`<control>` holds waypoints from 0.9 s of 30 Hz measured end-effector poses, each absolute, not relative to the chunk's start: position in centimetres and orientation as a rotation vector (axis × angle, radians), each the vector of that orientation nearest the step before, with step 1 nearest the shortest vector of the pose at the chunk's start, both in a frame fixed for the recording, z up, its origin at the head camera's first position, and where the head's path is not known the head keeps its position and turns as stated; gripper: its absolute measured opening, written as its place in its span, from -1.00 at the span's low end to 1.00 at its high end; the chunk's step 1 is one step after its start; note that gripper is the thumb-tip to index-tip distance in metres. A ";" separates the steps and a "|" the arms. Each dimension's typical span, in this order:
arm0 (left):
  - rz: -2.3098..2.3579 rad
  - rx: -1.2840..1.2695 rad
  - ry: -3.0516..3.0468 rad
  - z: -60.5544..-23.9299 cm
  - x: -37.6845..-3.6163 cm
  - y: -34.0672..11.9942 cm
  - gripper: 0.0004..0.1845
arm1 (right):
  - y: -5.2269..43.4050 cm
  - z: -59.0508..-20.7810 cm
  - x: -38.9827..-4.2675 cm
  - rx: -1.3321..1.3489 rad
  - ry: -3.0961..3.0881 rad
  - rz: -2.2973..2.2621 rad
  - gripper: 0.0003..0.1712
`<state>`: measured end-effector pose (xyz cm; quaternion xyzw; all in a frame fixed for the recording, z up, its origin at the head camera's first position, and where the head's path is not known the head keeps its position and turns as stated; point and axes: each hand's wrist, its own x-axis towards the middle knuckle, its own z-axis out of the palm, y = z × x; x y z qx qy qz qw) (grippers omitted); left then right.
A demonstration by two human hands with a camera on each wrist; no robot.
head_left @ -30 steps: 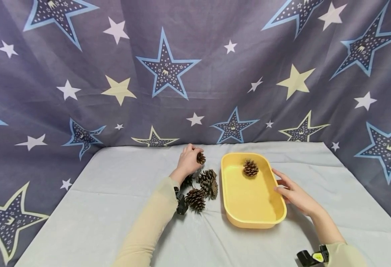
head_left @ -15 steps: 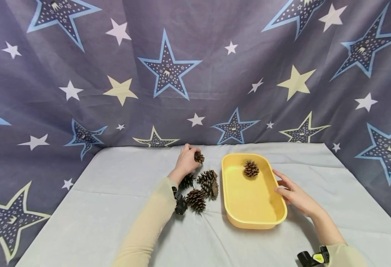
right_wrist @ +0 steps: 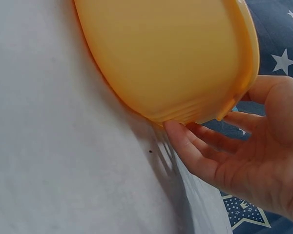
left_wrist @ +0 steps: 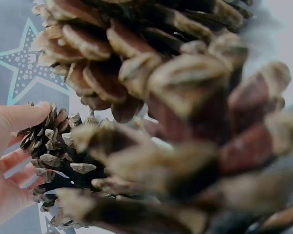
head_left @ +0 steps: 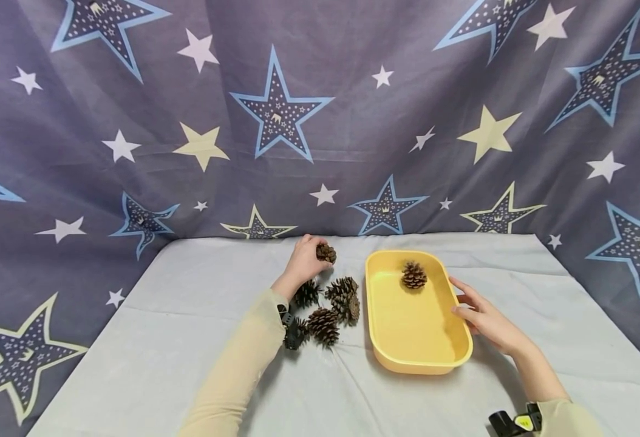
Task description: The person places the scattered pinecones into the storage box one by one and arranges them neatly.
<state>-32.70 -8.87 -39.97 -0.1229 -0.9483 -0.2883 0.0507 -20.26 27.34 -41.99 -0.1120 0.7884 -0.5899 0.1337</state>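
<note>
One small pine cone (head_left: pixel 326 252), orientation unclear, sits pinched in left hand (head_left: pixel 305 264).

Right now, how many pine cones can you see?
5: one in the left hand's grip, one in the yellow tray, three loose beside it. The left arm may hide more.

Blurred near pine cone (left_wrist: pixel 185 112), edge-cropped
</note>
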 end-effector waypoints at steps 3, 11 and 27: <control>-0.884 -0.382 -2.874 -39.9 -32.7 -8.9 -0.42 | 27.4 -41.9 -20.3 -0.333 2.294 -1.701 -0.21; -0.933 -0.370 -2.864 -39.7 -32.4 -9.0 -0.42 | 27.3 -42.0 -20.4 -0.294 2.295 -1.677 -0.21; -1.000 -0.427 -2.826 -38.6 -31.4 -7.9 -0.40 | 27.3 -42.0 -20.3 -0.317 2.279 -1.689 -0.20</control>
